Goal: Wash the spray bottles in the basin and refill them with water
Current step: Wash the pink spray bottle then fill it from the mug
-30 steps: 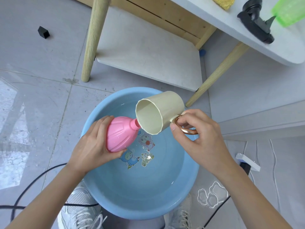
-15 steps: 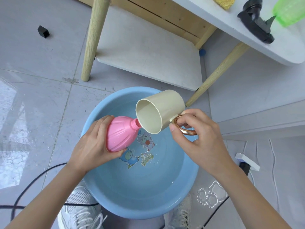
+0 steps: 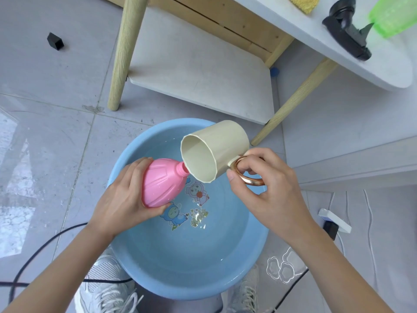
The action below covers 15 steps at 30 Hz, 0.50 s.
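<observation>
- The left hand is wrapped around the round body of the pink bottle, holding it tilted above the left part of the blue basin.
- The open neck of the pink bottle points to the right and a little far, and it touches the lower rim of the cream cup.
- The right hand holds the cream cup by its copper ring handle, with the thumb and fingers closed on the ring.
- The cup lies almost on its side, its mouth turned left toward the bottle neck; I cannot tell if water is running out.
- The basin stands on the grey floor and holds shallow water, with cartoon stickers on its bottom.
- On the white table at the far right lie a black spray head and, beside it at the picture's edge, a green bottle.
- White shoes show at the near side of the basin.
</observation>
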{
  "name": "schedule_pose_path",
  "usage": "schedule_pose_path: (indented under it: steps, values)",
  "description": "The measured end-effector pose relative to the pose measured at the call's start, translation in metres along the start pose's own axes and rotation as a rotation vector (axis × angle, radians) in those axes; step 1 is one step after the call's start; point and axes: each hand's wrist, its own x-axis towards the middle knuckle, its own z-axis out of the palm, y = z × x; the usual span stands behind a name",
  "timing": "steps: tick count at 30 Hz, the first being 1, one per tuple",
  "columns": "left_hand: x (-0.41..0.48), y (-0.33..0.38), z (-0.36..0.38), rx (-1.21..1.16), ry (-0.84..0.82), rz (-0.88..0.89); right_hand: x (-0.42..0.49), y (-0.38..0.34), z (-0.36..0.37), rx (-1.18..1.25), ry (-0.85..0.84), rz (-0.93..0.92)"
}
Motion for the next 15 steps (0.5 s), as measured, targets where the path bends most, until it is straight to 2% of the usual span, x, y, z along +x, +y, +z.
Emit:
schedule_pose_path:
  steps: [15]
  values:
    - [0.0003,0.0012,-0.0003,0.001,-0.005,-0.003,-0.0022,-0.0031,0.0005,-0.038,0.010,-0.027]
